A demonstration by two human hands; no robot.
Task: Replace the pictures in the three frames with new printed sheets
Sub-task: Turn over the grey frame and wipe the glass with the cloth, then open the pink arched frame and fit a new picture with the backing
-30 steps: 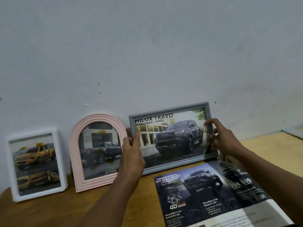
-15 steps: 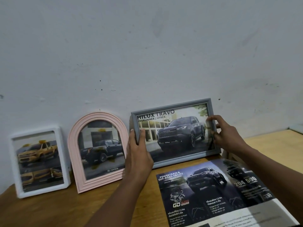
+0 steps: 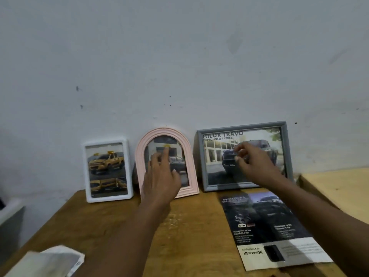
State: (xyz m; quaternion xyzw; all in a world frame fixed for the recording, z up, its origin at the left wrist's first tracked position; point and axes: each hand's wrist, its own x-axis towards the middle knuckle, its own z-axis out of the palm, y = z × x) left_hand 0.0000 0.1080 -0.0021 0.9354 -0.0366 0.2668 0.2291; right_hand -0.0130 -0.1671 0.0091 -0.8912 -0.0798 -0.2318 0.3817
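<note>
Three frames lean upright against the wall on the wooden table (image 3: 111,222). The white frame (image 3: 107,170) at the left shows yellow trucks. A pink arched frame (image 3: 166,162) in the middle shows a dark pickup. The grey frame (image 3: 244,156) at the right shows a dark truck under the words HILUX TRAVO. My left hand (image 3: 160,176) hovers in front of the pink frame, fingers relaxed, holding nothing. My right hand (image 3: 251,159) hovers before the grey frame's glass with loosely bent fingers, also empty.
A printed truck brochure sheet (image 3: 269,226) lies flat on the table in front of the grey frame. Crumpled paper sheets (image 3: 48,262) lie at the near left corner. A lighter wooden surface (image 3: 339,188) adjoins at the right. The wall stands right behind the frames.
Both hands have let go of the grey frame, which now leans against the wall. The hands have drawn back towards me, and the view has shifted right and back.
</note>
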